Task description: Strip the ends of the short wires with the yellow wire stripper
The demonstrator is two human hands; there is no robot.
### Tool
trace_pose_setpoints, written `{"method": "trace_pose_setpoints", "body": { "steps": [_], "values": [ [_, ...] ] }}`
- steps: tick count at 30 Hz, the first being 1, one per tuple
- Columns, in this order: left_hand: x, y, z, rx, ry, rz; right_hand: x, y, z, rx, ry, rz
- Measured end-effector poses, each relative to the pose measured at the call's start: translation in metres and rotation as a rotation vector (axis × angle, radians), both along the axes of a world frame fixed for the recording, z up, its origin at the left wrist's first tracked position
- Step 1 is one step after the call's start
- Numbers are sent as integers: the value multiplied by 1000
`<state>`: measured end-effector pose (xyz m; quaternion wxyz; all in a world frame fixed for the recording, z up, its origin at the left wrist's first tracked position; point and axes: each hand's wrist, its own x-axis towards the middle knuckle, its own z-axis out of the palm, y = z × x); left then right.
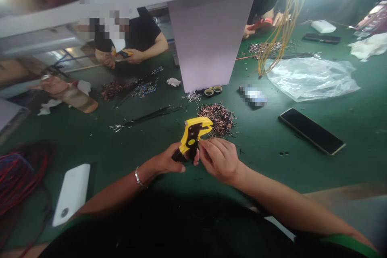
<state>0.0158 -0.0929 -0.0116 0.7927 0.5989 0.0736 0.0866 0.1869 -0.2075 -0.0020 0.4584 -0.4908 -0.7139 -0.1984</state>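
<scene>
A yellow and black wire stripper is held upright in my left hand, with the fingers wrapped round its dark handles and its jaws pointing right. Close against the tool's right side is my right hand, its fingers pinched together. Whatever lies in that pinch is too small or hidden to make out. Just beyond both hands sits a heap of short copper-coloured and black pieces. A bundle of thin black wires with pale ends lies to the left of the heap.
Two tape rolls stand by an upright panel. A phone and a plastic bag lie right. A white power bank, red cable coils and a bottle are left. Co-workers sit opposite, one holding a similar tool.
</scene>
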Motion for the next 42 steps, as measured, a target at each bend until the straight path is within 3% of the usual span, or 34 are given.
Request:
{"method": "trace_pose_setpoints", "body": {
  "steps": [16, 24, 33, 38, 42],
  "values": [
    [-5, 3, -9, 60, 12, 41, 2, 2, -6, -54, 117, 24],
    [0, 7, -4, -165, -5, 22, 11, -6, 19, -63, 343, -211],
    [-2, 4, -5, -174, 11, -43, 18, 2, 11, 68, 203, -178],
    [-3, 3, -2, -243, 11, -95, 15, 0, 17, -117, 494, -211],
    [-3, 0, 2, -305, -22, -137, 14, 1, 16, -308, 916, -29]
  ]
}}
